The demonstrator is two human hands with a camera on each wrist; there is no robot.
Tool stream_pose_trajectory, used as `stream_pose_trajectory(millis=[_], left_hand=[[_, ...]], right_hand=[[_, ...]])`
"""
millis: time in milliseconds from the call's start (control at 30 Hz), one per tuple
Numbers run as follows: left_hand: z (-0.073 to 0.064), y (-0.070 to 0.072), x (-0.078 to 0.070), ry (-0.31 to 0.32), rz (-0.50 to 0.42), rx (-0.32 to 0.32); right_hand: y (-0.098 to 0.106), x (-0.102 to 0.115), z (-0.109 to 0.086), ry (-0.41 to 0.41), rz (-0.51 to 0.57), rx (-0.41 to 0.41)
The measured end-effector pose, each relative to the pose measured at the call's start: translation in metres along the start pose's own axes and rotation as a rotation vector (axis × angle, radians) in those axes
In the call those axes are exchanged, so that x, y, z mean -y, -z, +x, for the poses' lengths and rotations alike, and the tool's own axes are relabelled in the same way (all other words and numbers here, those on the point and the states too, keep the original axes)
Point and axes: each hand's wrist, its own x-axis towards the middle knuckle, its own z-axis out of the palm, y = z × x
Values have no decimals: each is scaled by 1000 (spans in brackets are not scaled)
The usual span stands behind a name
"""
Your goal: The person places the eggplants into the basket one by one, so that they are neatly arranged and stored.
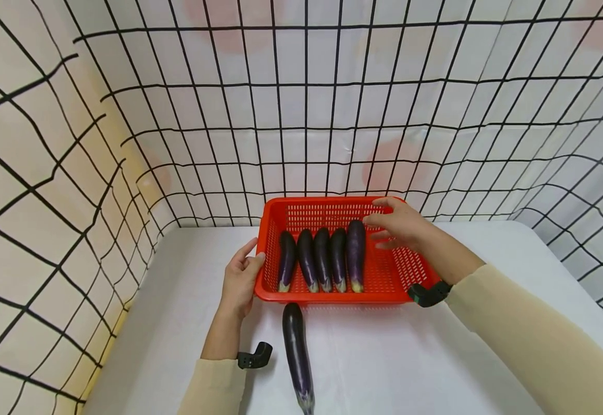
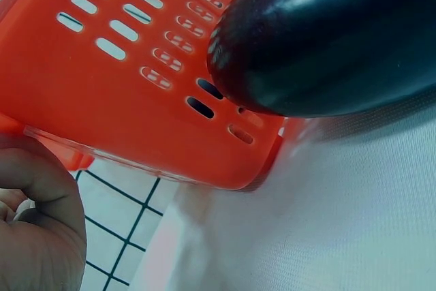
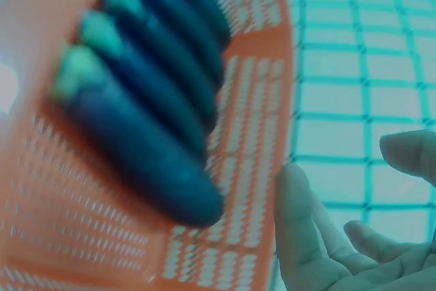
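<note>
A red plastic basket (image 1: pixel 332 297) holds several dark purple eggplants (image 1: pixel 323 259) in a row, stem ends toward the near side. My left hand (image 1: pixel 240 279) grips the basket's left rim, its thumb by the edge. My right hand (image 1: pixel 399 225) is over the basket's right part with fingers spread and nothing between them, just right of the rightmost eggplant (image 1: pixel 355 256). In the right wrist view the right fingers (image 3: pixel 296 230) are spread near the basket's far rim. One more eggplant (image 1: pixel 298 354) lies outside, in front of the basket, on the white tabletop (image 1: pixel 374 357).
Black wire grid panels (image 1: pixel 306 115) stand behind the table and along its left and right sides, with pale sheeting behind them. The basket's far rim is close to the back panel. Each wrist wears a black camera mount (image 1: pixel 256 355).
</note>
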Motion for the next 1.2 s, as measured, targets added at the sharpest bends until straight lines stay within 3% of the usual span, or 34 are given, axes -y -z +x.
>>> stream_pose_trajectory(millis=[233, 533, 633, 733, 967, 1200], left_hand=[[1, 0, 0, 23, 4, 2], [1, 1, 0, 17, 1, 3], [2, 1, 0, 22, 1, 6], [2, 1, -1, 20, -1, 8], [2, -1, -4, 15, -9, -1], [1, -2, -1, 26, -10, -5]], right_hand=[[-20, 2, -47, 133, 23, -37], [-58, -30, -102, 277, 69, -108], [-74, -43, -118, 302, 95, -94], [-90, -54, -129, 280, 157, -18], [-133, -89, -121, 183, 247, 148], [-165, -116, -96, 138, 209, 75]])
